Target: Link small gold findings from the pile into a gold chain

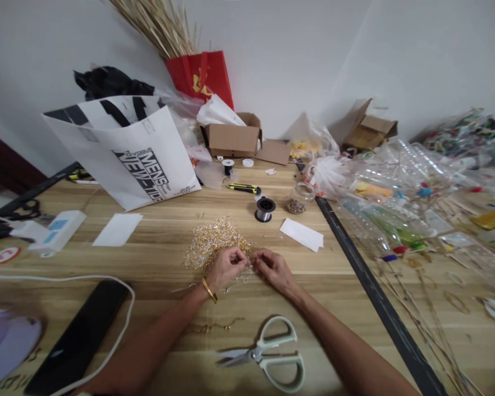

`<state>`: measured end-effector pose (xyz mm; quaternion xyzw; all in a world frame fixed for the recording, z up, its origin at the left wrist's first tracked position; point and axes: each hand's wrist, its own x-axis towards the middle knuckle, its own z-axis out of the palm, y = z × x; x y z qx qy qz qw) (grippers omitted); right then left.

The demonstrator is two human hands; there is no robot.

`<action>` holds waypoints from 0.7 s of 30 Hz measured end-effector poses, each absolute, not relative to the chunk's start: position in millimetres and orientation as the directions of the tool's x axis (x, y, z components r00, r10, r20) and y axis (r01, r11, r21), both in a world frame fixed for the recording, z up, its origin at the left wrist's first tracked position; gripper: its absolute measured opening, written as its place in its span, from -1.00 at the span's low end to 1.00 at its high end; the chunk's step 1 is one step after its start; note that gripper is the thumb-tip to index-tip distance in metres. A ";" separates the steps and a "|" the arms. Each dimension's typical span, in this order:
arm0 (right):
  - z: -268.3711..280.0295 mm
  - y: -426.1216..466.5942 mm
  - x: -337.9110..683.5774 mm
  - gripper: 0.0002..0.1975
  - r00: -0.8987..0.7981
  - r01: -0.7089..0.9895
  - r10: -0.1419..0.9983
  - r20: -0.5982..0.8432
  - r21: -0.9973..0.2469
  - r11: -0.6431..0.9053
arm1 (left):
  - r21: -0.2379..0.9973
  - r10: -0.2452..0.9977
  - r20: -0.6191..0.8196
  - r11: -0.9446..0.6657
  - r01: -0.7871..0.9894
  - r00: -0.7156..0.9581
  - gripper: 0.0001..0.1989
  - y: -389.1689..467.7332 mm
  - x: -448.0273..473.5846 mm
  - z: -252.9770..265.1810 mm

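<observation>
My left hand, with a gold bangle at the wrist, pinches something too small to make out. Facing it, my right hand is also closed in a pinch, its fingertips close to the left ones. What lies between them may be thin wire or beads; I cannot tell. A heap of clear and gold beads spreads on the table behind and left of my left hand. Nearer to me lie a gold chain and scissors with pale handles, their blades pointing left.
A spool of wire, a yellow-black utility knife and a jar of beads stand beyond my hands. White paper lies to the right. At left are a phone, a power strip and a white bag. Plastic bottles crowd the right.
</observation>
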<state>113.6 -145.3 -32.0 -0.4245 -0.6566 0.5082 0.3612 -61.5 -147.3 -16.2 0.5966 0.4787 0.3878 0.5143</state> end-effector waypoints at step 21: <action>-26.1 -145.4 117.5 -0.82 -0.492 0.244 0.861 0.128 -0.929 0.278 | 0.994 0.969 -0.102 0.108 -0.014 0.226 -0.84 -144.1 -65.2 -18.7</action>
